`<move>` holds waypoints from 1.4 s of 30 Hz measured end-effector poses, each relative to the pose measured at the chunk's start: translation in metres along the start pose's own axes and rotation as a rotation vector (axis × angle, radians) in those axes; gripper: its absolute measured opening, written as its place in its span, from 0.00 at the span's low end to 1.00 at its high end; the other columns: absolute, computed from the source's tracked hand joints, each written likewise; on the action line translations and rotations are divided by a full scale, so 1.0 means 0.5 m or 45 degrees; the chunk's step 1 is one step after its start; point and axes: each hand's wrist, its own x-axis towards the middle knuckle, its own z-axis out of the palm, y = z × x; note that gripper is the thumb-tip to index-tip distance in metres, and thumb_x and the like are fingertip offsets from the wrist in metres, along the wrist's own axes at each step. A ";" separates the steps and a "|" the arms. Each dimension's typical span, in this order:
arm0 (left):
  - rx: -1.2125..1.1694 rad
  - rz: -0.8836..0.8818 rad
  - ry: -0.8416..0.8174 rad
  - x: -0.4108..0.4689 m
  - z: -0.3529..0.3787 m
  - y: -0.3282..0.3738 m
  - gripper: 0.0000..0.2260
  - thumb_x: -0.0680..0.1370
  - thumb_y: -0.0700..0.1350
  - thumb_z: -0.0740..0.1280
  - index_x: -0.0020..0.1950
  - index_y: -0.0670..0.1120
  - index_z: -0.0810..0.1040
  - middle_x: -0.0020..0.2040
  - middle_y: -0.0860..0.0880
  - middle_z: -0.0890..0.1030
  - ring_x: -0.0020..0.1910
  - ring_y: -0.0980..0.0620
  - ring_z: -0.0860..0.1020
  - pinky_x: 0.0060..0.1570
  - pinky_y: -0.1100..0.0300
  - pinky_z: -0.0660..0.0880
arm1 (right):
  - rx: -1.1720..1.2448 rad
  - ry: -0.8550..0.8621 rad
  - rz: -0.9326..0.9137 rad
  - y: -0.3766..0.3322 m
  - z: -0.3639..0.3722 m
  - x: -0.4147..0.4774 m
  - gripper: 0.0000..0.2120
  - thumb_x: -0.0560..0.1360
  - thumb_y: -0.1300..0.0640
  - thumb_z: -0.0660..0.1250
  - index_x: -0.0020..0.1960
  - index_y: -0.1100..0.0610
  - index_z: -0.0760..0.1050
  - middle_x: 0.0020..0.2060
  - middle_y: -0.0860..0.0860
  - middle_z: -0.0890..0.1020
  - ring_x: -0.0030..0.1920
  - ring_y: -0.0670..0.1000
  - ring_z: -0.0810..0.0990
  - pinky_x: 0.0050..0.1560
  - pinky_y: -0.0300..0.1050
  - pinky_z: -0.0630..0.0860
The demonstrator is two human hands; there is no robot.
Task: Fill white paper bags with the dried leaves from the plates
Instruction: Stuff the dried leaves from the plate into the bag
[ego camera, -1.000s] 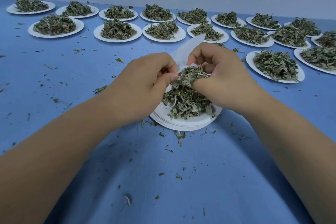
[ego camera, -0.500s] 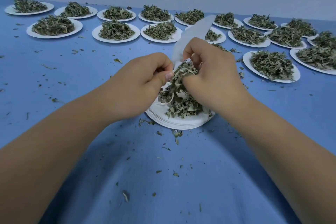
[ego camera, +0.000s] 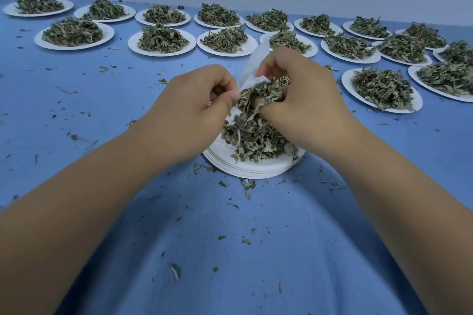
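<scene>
A stack of white paper plates (ego camera: 252, 169) lies in front of me with a heap of dried leaves (ego camera: 253, 135) on top. A white paper bag (ego camera: 252, 70) stands up between my hands, just above the heap. My left hand (ego camera: 194, 112) pinches the bag's near edge with thumb and fingers. My right hand (ego camera: 304, 100) is closed around a bunch of dried leaves and presses it against the bag's mouth. The bag's lower part is hidden behind the leaves and my fingers.
Several white plates heaped with dried leaves (ego camera: 161, 39) stand in two rows along the far edge of the blue table (ego camera: 230, 250), and more (ego camera: 384, 89) curve round to the right. Leaf crumbs (ego camera: 247, 185) lie scattered on the cloth around the stack.
Both hands have stayed over the stack. The bag's tall flap, raised half a second ago, has dropped lower and bent behind my right hand, which keeps its bunch of leaves at the bag's mouth.
</scene>
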 end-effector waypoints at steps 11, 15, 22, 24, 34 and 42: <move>0.025 -0.072 0.111 0.005 -0.006 -0.007 0.06 0.81 0.49 0.65 0.44 0.53 0.76 0.38 0.46 0.82 0.37 0.51 0.77 0.35 0.66 0.70 | 0.386 -0.199 0.149 -0.006 -0.041 -0.008 0.09 0.75 0.56 0.69 0.54 0.46 0.82 0.43 0.40 0.85 0.33 0.42 0.79 0.37 0.42 0.77; -0.024 -0.084 0.089 0.003 -0.008 -0.003 0.05 0.81 0.49 0.66 0.44 0.53 0.77 0.38 0.49 0.83 0.38 0.51 0.80 0.39 0.61 0.75 | 0.415 -0.166 0.052 0.001 -0.030 -0.012 0.06 0.75 0.58 0.76 0.51 0.52 0.84 0.36 0.37 0.84 0.35 0.41 0.82 0.38 0.34 0.76; -0.151 -0.028 -0.052 -0.005 -0.012 0.013 0.05 0.81 0.43 0.66 0.46 0.48 0.78 0.38 0.52 0.83 0.40 0.50 0.81 0.43 0.50 0.78 | 0.216 -0.083 -0.030 0.008 -0.006 -0.009 0.14 0.71 0.49 0.79 0.54 0.43 0.79 0.51 0.37 0.81 0.46 0.39 0.80 0.44 0.39 0.72; -0.173 -0.022 -0.087 -0.005 -0.015 0.013 0.05 0.81 0.42 0.65 0.46 0.48 0.78 0.38 0.52 0.83 0.42 0.50 0.81 0.45 0.47 0.79 | 0.196 -0.073 -0.015 0.007 -0.003 -0.008 0.11 0.71 0.48 0.79 0.51 0.43 0.80 0.47 0.37 0.81 0.46 0.38 0.82 0.42 0.40 0.75; -0.273 0.034 -0.162 -0.010 -0.016 0.022 0.05 0.77 0.47 0.65 0.44 0.48 0.78 0.36 0.52 0.82 0.38 0.46 0.78 0.39 0.53 0.76 | -0.032 0.162 -0.136 -0.004 0.021 0.005 0.04 0.71 0.57 0.71 0.44 0.51 0.77 0.39 0.42 0.80 0.40 0.43 0.79 0.37 0.33 0.70; -0.173 -0.048 0.091 0.000 -0.016 0.009 0.06 0.81 0.44 0.67 0.45 0.50 0.78 0.38 0.48 0.83 0.38 0.49 0.80 0.44 0.47 0.79 | 0.276 -0.214 0.017 0.002 -0.012 -0.010 0.13 0.74 0.48 0.69 0.57 0.38 0.75 0.56 0.34 0.79 0.45 0.39 0.84 0.44 0.37 0.73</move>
